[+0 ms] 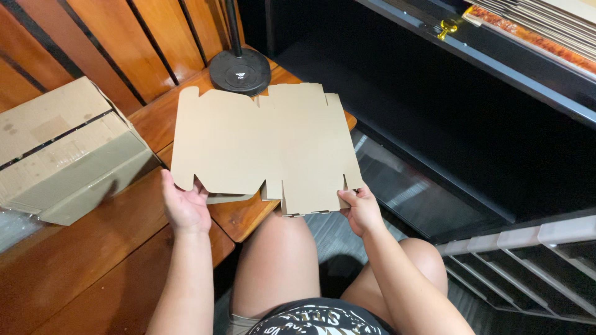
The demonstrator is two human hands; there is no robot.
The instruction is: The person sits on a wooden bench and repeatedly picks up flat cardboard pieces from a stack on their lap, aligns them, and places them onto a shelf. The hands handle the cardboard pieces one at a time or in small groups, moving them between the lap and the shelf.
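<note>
- Left hand (185,208) and right hand (360,209) each pinched the near edge of a flat, unfolded cardboard blank (264,146).
- Blank was held above the wooden bench (74,260) (taped carton (62,155) alongside).

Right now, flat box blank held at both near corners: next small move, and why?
Probably lower the flat cardboard blank onto the wooden tabletop so a side flap can be folded. The left hand and right hand only pinch its near edge, it is still fully unfolded, and half of it overhangs the table.
</note>
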